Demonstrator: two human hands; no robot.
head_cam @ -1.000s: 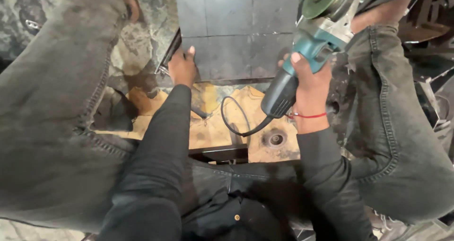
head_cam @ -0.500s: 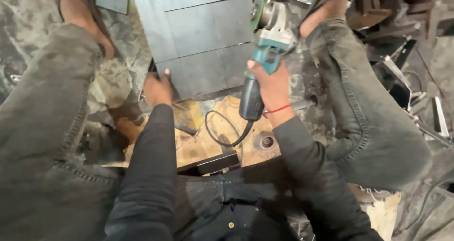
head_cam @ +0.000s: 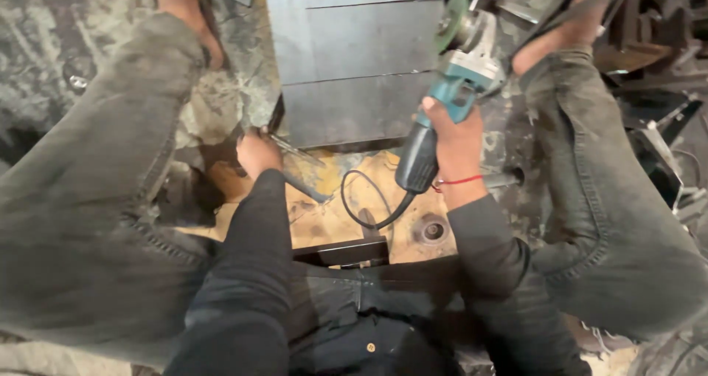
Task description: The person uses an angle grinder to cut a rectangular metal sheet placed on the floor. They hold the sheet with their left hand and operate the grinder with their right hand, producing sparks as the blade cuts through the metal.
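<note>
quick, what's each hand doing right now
Left hand: at the lower corner of the dark metal panel; grip cannot be told.
Right hand: closed on the angle grinder.

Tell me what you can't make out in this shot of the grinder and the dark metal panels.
Head view only:
- Grinder: whether the disc spins cannot be told; its cord end is hidden behind a dark bar.
- Left hand: its fingers hide how it grips the thin metal tool.
- Dark metal panels: cut off by the top edge.
- Right hand: palm side hidden by the grinder body.
</note>
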